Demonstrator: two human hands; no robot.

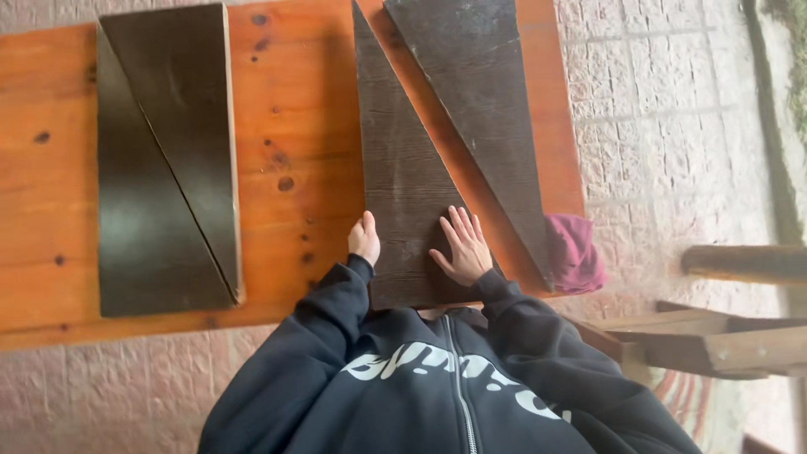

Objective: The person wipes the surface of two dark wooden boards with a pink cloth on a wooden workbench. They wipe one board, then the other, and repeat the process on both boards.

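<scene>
dark wood wedge (pixel 403 185) points away, long axis lengthwise; right hand (pixel 462 248) flat, fingers spread, left hand (pixel 364 240) curled at its edge.

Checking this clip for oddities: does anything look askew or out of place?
A pinkish-red cloth hangs at the orange table's right edge. The two right dark triangular boards sit apart, unlike the closed left pair.

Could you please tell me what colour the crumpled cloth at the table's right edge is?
The cloth is dark pink, almost magenta, seen in the head view.
</scene>
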